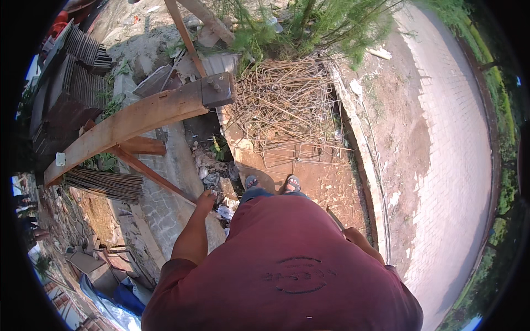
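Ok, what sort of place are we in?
Probably an outdoor work yard: there's a heap of bent rods, a long wooden beam with a block at its end, and a paved path alongside.

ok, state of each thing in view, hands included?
Left hand: fingers curled; grip unclear
Right hand: partly hidden by the shirt; grip unclear
Dark bar: by the right hand, partly hidden
Bent rods: piled, tangled
Straight rods: bunched side by side
Wooden beam: dark block on one end
Blue tarp: rumpled
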Tool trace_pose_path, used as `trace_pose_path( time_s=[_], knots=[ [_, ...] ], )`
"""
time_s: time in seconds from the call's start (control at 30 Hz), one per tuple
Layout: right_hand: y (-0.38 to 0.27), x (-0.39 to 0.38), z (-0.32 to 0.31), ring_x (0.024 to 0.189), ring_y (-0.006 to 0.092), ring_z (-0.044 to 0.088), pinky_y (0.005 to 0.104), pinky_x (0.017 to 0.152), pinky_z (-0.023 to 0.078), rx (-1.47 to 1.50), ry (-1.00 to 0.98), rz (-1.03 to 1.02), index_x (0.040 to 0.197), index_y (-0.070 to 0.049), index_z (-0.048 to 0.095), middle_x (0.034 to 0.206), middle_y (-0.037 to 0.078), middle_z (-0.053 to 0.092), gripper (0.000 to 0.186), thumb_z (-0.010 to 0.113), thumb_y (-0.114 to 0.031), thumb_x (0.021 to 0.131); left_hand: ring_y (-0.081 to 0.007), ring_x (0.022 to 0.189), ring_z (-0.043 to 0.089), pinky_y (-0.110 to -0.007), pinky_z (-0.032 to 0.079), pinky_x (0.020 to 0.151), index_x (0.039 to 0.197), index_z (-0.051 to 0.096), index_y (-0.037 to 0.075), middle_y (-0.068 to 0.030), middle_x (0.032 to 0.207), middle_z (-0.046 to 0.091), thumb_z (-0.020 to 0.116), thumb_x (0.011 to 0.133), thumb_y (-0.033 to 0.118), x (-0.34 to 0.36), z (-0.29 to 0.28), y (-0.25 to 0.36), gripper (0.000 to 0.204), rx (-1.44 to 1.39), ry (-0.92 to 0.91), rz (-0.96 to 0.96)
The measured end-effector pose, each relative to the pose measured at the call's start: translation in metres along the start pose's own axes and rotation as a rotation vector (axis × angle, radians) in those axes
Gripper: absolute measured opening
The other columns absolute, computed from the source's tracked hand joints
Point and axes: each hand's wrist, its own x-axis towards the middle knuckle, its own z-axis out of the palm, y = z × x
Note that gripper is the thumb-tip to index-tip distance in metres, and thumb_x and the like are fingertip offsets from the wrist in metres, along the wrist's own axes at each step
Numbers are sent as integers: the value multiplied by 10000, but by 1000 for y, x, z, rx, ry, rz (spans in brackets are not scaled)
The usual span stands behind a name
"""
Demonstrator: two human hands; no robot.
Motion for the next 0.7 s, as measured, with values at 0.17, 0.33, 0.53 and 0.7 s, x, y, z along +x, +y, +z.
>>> trace_pose_path(
  time_s=[0.17,0.33,0.53,0.7],
  knots=[
    [-34,124,-66,1110,356,580,413,924,467,-231,-152,801,1045,-36,635,1120,188,634,447,582,-414,813,-323,940,646,-383,491,821,1206,569,24,-218,1006,658,606,822,344,-37,-5,53,502,213,155,66],
    [-97,190,-141,1023,398,597,480,864,467,-317,-7,289,1119,-53,558,1055,230,634,498,532,-472,850,-308,951,645,-388,492,824,1283,518,51,-215,1047,651,601,844,352,-85,-4,123,539,118,196,78],
    [-289,236,-236,769,428,620,497,680,475,-230,166,-215,981,-33,579,842,236,641,347,600,-355,854,-339,1004,623,-404,472,884,1278,522,54,-187,1084,653,588,857,405,-142,35,70,552,-89,261,-21],
    [-435,309,-285,759,414,617,496,674,477,-306,565,-668,974,-45,564,827,209,638,218,607,-211,840,-358,1085,580,-417,454,938,1200,585,44,-187,1187,607,541,843,462,-183,84,-49,551,-67,307,-366]
  ],
)
